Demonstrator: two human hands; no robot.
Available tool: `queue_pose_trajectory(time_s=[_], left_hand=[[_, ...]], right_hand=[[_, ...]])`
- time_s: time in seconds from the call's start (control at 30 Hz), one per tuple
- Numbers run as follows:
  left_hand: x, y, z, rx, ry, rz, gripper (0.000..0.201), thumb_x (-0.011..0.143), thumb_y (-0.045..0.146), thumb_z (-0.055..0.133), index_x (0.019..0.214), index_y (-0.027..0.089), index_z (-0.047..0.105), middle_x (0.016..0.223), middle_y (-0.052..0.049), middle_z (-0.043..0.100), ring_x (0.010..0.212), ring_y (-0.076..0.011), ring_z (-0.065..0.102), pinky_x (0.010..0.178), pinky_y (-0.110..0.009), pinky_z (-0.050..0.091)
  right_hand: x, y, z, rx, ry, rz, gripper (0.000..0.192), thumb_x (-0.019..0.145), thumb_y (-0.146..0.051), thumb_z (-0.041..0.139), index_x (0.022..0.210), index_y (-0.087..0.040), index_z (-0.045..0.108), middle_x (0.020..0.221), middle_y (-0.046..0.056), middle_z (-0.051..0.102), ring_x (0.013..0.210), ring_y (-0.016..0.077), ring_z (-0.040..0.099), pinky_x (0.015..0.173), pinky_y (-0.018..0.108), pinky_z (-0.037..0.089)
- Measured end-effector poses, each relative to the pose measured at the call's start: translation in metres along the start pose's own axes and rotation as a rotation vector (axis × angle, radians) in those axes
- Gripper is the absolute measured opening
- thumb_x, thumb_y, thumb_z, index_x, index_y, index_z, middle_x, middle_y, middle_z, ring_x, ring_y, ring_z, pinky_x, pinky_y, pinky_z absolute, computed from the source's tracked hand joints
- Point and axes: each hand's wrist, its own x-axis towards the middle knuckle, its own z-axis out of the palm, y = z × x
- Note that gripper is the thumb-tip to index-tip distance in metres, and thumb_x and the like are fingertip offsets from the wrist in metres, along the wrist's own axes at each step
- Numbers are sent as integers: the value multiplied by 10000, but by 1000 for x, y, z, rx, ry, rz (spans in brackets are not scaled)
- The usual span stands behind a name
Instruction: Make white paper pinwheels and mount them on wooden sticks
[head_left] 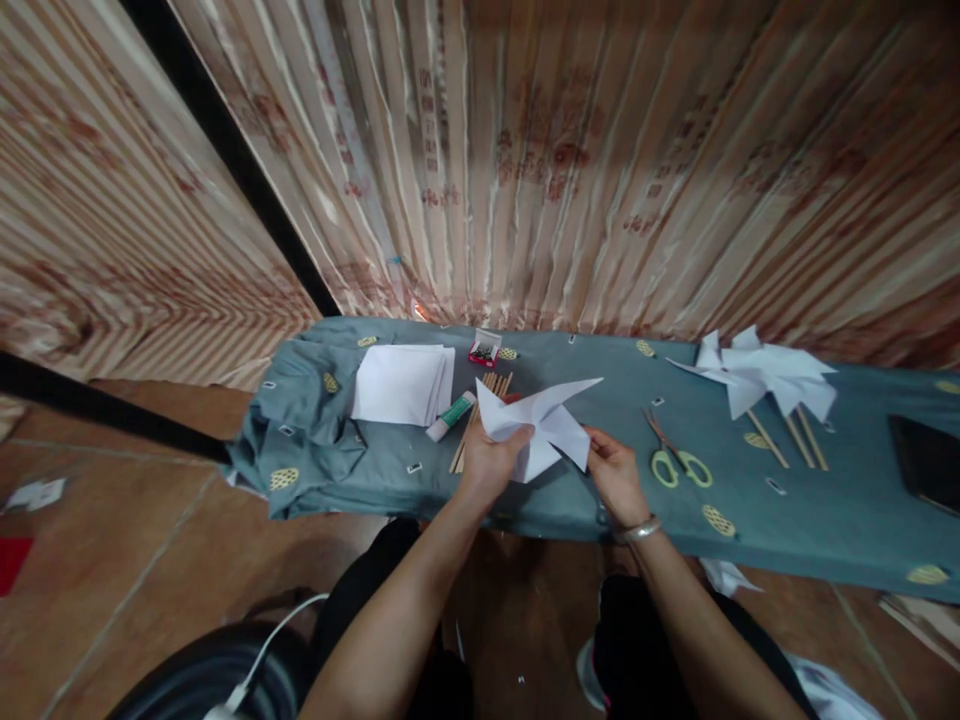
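A white paper pinwheel (pixel 555 428) with pointed blades is held between my two hands above the cloth-covered table. My left hand (pixel 495 455) grips it near the centre, thumb on top and the other fingers hidden beneath the paper. At its right blade, my right hand (pixel 611 468) pinches the paper's edge with its fingertips. Just left of the pinwheel lie several thin wooden sticks (pixel 459 455), partly covered by my left hand. Beside them rests a green and white glue tube (pixel 451 416). Scissors with light green handles (pixel 679 466) lie open to the right of my right hand.
A stack of white paper (pixel 397 385) lies at the table's left. A small open red box (pixel 484 347) holds dark bits. Several pinwheels on sticks (pixel 776 375) lie at the right, near a black object (pixel 926 462). A patterned curtain (pixel 540 180) hangs behind the table (pixel 525 510).
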Motion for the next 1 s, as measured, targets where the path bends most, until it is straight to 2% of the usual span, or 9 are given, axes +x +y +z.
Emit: queue_pose_trajectory(time_s=[0.13, 0.23, 0.33, 0.43, 0.53, 0.63, 0.73, 1.0], left_hand=[[6, 14, -10, -58, 56, 11, 387, 506, 227, 810, 872, 135, 728, 801, -72, 753, 709, -200, 690, 700, -303, 553], [15, 30, -28, -105, 155, 76, 406, 520, 243, 820, 900, 140, 718, 850, -71, 754, 777, -209, 702, 759, -314, 558], [25, 45, -50, -141, 288, 155, 420, 517, 249, 835, 904, 143, 713, 882, -75, 750, 792, -202, 701, 776, -314, 554], [31, 54, -69, -166, 385, 222, 426, 496, 242, 846, 885, 140, 706, 912, -76, 750, 797, -196, 699, 797, -322, 549], [34, 60, -80, -198, 430, 252, 461, 472, 226, 851, 900, 134, 708, 929, -78, 752, 821, -195, 698, 831, -329, 541], [33, 63, -84, -209, 446, 240, 463, 474, 216, 850, 906, 131, 707, 912, -76, 754, 815, -193, 697, 828, -328, 541], [32, 62, -85, -216, 438, 240, 469, 492, 220, 849, 930, 131, 706, 903, -72, 753, 812, -188, 696, 830, -325, 538], [33, 60, -82, -198, 404, 200, 464, 501, 244, 850, 931, 142, 711, 897, -65, 755, 819, -200, 700, 832, -328, 542]], right_hand=[[13, -12, 13, -108, -5, -86, 334, 671, -515, 709, 764, -196, 739, 713, 36, 745, 634, 176, 623, 611, 304, 485], [33, -28, 33, -168, -35, -157, 251, 705, -435, 692, 804, -210, 742, 864, 42, 763, 794, 206, 663, 777, 354, 510], [59, -48, 59, -258, -87, -261, 112, 750, -291, 654, 790, -225, 736, 1051, 44, 740, 1007, 222, 651, 964, 381, 460], [83, -65, 88, -695, -181, -468, 204, 832, -184, 547, 907, -203, 737, 1258, 91, 656, 1188, 229, 584, 1045, 398, 414], [101, -75, 113, -1022, -265, -541, 268, 873, -163, 498, 1001, -163, 733, 1409, 140, 534, 1301, 248, 492, 1081, 409, 372], [115, -78, 131, -1242, -348, -585, 306, 900, -167, 456, 1027, -134, 732, 1481, 165, 446, 1349, 282, 416, 1084, 447, 342], [125, -78, 141, -1391, -400, -613, 325, 910, -169, 434, 1025, -105, 731, 1476, 183, 439, 1351, 292, 385, 1081, 440, 329], [142, -77, 155, -1504, -459, -594, 290, 840, -160, 523, 1038, -118, 731, 1361, 197, 540, 1337, 324, 368, 1038, 447, 372]])
